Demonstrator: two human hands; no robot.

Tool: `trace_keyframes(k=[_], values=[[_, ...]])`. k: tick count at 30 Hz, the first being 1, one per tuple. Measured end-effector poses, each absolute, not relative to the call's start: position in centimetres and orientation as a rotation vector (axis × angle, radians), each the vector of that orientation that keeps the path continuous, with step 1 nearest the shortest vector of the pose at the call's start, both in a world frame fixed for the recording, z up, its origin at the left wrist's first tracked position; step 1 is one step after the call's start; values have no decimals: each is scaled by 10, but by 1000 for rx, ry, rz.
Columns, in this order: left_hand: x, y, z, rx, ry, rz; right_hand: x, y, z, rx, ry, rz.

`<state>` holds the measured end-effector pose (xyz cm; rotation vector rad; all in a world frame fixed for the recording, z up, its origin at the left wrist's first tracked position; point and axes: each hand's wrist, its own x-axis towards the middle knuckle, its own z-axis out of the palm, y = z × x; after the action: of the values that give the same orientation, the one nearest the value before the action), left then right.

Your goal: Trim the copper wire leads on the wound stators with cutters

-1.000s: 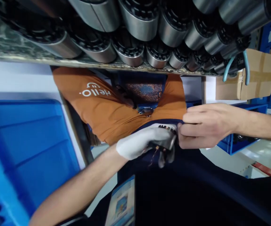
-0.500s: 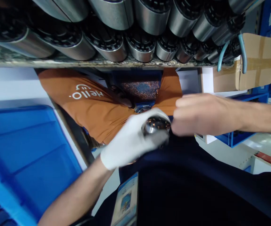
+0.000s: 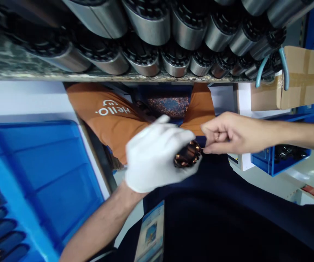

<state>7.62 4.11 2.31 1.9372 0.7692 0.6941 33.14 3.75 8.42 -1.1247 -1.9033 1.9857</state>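
My left hand point(image 3: 159, 156), in a white glove, is wrapped round a dark cylindrical motor part point(image 3: 187, 154) over my lap. The part's end shows copper windings and faces right. Close to that end is my bare right hand point(image 3: 228, 134), its fingers pinched together. Something thin and tiny seems to be at its fingertips, too small to name.
Rows of metal cylinders point(image 3: 148, 27) stand on the bench along the top. A blue tray point(image 3: 55, 174) lies at the left, a cardboard box point(image 3: 301, 78) at the upper right. A blue bin point(image 3: 269, 165) with dark parts sits at the right.
The held part has turned, so its copper-wound end now shows instead of a shiny metal surface. My right hand's fingers have come into a clearer pinch. The view has shifted slightly.
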Motion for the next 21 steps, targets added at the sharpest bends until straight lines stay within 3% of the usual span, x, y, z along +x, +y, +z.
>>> trace_keyframes(k=[3, 5, 9, 14, 18, 21], values=[[71, 23, 12, 1018, 553, 289, 330, 40, 94, -781, -2740, 882], [66, 15, 4, 629, 465, 279, 332, 50, 101, -743, -2871, 583], [44, 7, -10, 549, 624, 701, 302, 84, 109, -867, -2867, 262], [-1, -4, -17, 723, 1065, 972, 175, 155, 90, -934, -2710, -120], [-36, -4, -12, 1019, 1455, 1118, 92, 224, 65, -1277, -2784, -217], [-61, 11, -4, 1192, 1624, 1325, 85, 236, 72, -1177, -2901, -227]])
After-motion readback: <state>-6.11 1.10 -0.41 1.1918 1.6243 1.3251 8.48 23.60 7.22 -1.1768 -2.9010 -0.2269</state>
